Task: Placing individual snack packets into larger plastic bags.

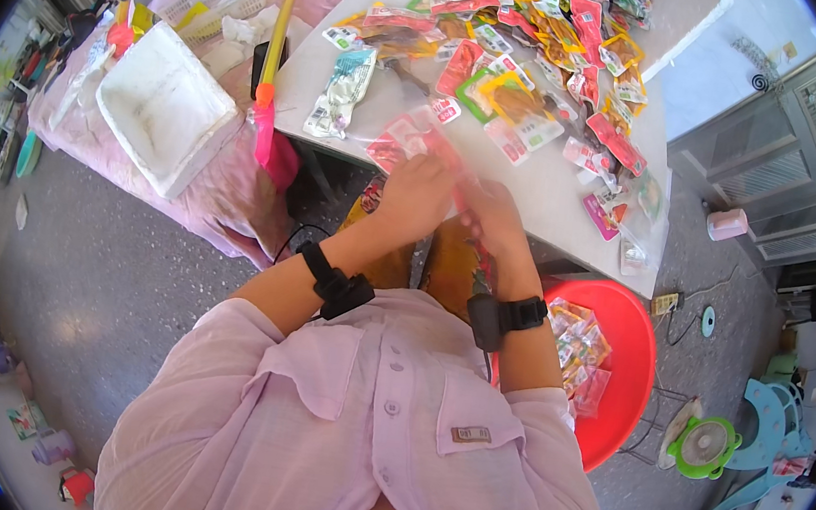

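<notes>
At the near edge of the white table (393,121), both hands work at a clear plastic bag (436,137) with red printing or red packets showing through. My left hand (419,188) grips its near side, fingers bent inward. Close beside it, my right hand (494,216) pinches the bag's right edge; motion blur hides the fingertips. Just beyond the bag lie a green-edged food packet (477,97) and a yellow-edged food packet (509,99). A white and teal packet (343,93) rests to the left.
A heap of sealed snack packets (540,21) covers the table's far part. To the right below stands a red plastic basin (622,400) holding packets. On the left, a white foam box (168,107) sits on pink cloth (208,221), near a yellow-handled tool (279,36).
</notes>
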Demonstrator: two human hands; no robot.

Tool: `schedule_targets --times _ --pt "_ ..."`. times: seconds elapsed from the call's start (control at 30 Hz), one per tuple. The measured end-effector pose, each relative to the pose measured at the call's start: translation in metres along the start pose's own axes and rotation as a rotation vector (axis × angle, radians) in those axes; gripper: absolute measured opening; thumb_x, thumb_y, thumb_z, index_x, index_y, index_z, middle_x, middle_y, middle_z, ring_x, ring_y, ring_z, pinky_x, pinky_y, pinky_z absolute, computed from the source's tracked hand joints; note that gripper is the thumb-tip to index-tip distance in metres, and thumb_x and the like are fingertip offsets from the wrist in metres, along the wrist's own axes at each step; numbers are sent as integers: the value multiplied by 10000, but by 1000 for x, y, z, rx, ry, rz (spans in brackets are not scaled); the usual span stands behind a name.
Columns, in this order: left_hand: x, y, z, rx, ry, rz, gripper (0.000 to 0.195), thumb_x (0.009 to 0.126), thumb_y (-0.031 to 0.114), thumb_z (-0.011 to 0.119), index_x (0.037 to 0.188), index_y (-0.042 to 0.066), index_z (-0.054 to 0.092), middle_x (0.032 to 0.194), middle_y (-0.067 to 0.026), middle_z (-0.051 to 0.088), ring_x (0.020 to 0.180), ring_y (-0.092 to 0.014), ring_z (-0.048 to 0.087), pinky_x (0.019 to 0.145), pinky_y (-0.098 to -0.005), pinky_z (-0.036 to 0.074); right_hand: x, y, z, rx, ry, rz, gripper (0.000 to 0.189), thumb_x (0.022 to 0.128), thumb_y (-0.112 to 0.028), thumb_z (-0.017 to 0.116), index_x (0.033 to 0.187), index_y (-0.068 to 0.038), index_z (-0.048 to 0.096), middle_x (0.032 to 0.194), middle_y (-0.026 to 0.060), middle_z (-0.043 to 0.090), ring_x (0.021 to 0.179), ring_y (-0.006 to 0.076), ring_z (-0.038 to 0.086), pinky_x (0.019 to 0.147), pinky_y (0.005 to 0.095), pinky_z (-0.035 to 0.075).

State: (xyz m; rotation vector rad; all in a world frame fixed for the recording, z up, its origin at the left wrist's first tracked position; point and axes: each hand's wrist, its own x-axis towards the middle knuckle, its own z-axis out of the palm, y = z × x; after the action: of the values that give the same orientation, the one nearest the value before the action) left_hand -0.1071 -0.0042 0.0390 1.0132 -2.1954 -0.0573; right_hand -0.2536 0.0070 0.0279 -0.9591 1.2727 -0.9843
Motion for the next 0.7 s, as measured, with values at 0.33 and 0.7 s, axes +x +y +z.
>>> schedule_targets --times 0.33,0.7 --pt "-7 -2 13 -39 -3 113 191 572 86 508 760 51 493 833 -87 480 799 -256 439 661 -349 347 10 0 22 204 202 -70 25 687 -29 468 680 -5 470 572 74 474 479 134 445 391 228 345" --pt "-33 2 -12 115 18 111 372 547 87 562 914 90 502 954 -87 425 924 -259 404 763 -368 315 32 15 -25 -862 363 -659 166 679 -70 439 820 7 480 801 199 515 749 315 503 652 357 401"
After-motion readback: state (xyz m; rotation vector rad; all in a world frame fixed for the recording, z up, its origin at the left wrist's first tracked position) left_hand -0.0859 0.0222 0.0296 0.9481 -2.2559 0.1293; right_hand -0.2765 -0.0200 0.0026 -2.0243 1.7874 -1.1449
